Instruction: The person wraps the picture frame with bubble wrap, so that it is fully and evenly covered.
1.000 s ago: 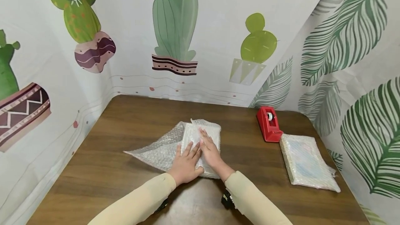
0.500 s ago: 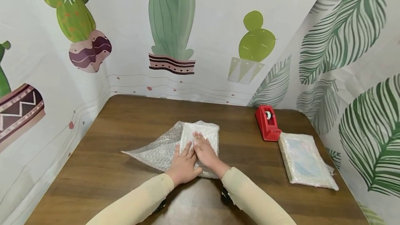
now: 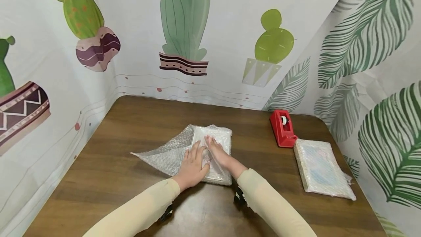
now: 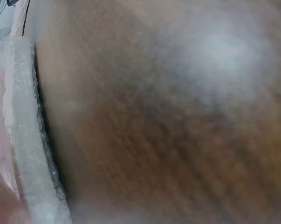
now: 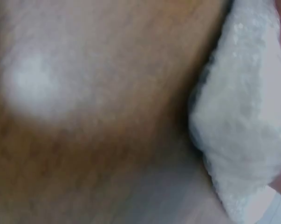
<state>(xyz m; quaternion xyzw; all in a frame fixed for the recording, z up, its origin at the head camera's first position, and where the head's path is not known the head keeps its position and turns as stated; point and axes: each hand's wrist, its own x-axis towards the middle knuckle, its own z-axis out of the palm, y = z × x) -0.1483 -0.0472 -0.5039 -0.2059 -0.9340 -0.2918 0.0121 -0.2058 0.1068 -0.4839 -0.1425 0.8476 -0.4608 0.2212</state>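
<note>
A flat white rectangular package (image 3: 215, 179) in bubble wrap lies on the table at the middle of the head view. A loose pointed flap of bubble wrap (image 3: 161, 157) spreads out from its left side. My left hand (image 3: 192, 166) rests on the package with fingers straight, over the edge of the flap. Beside it, my right hand (image 3: 221, 155) lies tilted on its side on the wrap, fingers extended, with a fold of film standing next to the palm. Both wrist views catch the bubble-wrapped side (image 4: 30, 140) of the package along one border.
At the back right of the wooden table (image 3: 138, 116) stands a red tape dispenser (image 3: 283, 131) with a roll in it. Just in front of it lies another bubble-wrapped package (image 3: 320, 169). A cloth with printed cacti and leaves (image 3: 230, 46) hangs behind the table.
My left hand has turned a little, its fingers now pointing farther up the package. My right hand has tipped from lying flat onto its side, and a fold of film has risen beside it.
</note>
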